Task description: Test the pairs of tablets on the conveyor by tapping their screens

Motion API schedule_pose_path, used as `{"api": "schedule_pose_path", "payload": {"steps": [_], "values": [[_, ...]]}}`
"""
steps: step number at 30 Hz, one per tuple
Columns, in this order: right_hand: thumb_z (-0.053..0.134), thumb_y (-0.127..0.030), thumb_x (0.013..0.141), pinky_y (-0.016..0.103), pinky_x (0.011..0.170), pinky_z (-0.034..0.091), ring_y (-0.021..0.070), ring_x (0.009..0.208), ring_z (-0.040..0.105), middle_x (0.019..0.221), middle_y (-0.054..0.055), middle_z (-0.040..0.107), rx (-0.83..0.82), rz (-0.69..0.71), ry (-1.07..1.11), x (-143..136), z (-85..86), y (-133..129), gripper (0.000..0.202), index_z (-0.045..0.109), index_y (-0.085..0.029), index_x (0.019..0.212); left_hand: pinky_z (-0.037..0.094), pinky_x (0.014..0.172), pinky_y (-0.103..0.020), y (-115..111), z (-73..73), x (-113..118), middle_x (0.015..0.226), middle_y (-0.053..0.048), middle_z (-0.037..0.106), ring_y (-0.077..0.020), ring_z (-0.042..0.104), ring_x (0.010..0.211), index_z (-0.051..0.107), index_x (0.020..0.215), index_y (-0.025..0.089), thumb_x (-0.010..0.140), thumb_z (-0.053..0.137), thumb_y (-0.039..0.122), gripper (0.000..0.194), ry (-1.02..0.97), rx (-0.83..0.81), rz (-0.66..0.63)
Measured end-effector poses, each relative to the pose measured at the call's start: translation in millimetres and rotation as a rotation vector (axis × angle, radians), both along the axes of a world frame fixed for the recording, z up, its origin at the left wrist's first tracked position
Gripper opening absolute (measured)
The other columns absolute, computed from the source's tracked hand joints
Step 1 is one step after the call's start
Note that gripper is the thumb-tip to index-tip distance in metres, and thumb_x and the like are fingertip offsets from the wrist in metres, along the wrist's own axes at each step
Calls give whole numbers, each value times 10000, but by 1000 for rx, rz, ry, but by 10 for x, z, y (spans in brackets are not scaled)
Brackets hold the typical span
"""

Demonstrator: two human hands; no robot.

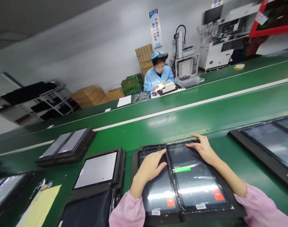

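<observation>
Left hand (149, 166) is held unclenched over left tablet (158, 190), fingertips by inner edge of right tablet (196, 181); contact cannot be told. Right hand (203, 150) is spread at right tablet's far corner. Tablets are laid side by side on black padding (192, 217).

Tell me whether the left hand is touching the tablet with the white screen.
Apart. In the head view, a strip of green table shows between the left hand and the white-screen tablet.
</observation>
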State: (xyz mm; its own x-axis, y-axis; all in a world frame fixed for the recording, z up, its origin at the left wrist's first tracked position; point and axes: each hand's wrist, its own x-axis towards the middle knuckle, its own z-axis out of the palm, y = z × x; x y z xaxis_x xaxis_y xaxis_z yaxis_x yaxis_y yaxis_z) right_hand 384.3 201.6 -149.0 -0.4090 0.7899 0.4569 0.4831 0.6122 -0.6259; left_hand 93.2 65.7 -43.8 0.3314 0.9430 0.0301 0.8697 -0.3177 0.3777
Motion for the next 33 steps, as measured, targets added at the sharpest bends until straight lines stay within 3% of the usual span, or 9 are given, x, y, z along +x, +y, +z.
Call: {"api": "schedule_pose_path", "payload": {"steps": [3,7,9,12,16,22,25,29,33], "values": [[160,-688,1036,585,1118,377,345,1258,442,1345,116,510,-27,48,78,-2,10,-16,761,816,-304,994,415,1165,-519,7,-18,-49,1386,-111,633,-247,632,1248,484,1429,238,1035,469,299,399,-9,37,15],[172,-759,1004,640,1115,350,358,1245,438,1341,136,507,-59,1,47,-41,-4,-11,762,748,-319,1238,169,1255,-649,81,-58,-105,1599,-130,408,-305,364,1495,365,1519,220,1023,480,337,523,31,8,20],[188,-761,1003,640,1119,346,361,1258,429,1361,130,501,-63,13,47,-46,-13,-14,760,787,-313,1141,242,1258,-577,74,-59,-137,1540,-116,497,-286,440,1450,360,1528,208,1024,464,354,535,-30,-38,-14],[158,-724,1023,571,1118,392,341,1260,449,1359,118,506,-72,67,146,-21,-4,-26,799,808,-272,911,492,1081,-416,13,-18,-213,1241,-90,712,-245,678,1155,550,1389,202,1035,402,402,433,-167,-61,-21],[131,-755,1009,535,1087,439,325,1212,486,1287,126,522,-108,18,217,1,36,-48,814,779,-262,1011,536,900,-382,-17,24,-314,1033,-98,729,-230,701,931,727,1092,198,1049,295,442,497,-195,51,118],[208,-741,1016,556,1107,413,337,1266,428,1335,131,475,-97,66,181,-40,39,-75,742,784,-279,1085,257,1164,-661,95,13,-313,1304,-107,638,-307,565,1244,735,1136,291,1048,279,545,529,79,126,218],[236,-714,1028,558,1102,411,345,1292,395,1343,133,465,-82,80,137,-45,32,-80,706,787,-271,1034,101,1218,-686,208,71,-296,1486,-144,511,-339,436,1404,685,1167,241,1028,226,640,625,59,101,206],[257,-708,1029,549,1098,406,334,1250,433,1332,144,485,-50,53,160,-43,37,-76,657,721,-243,1066,449,1118,-439,438,142,-236,1371,-138,619,-244,579,1280,569,1307,183,1053,81,559,666,-64,-88,164],[245,-694,1037,555,1107,383,332,1259,442,1273,155,524,-46,38,181,-52,62,-66,617,637,-222,1098,534,987,-334,624,104,-112,1157,-68,722,-209,685,1076,670,1200,222,1075,134,460,600,-30,-155,94]]}}
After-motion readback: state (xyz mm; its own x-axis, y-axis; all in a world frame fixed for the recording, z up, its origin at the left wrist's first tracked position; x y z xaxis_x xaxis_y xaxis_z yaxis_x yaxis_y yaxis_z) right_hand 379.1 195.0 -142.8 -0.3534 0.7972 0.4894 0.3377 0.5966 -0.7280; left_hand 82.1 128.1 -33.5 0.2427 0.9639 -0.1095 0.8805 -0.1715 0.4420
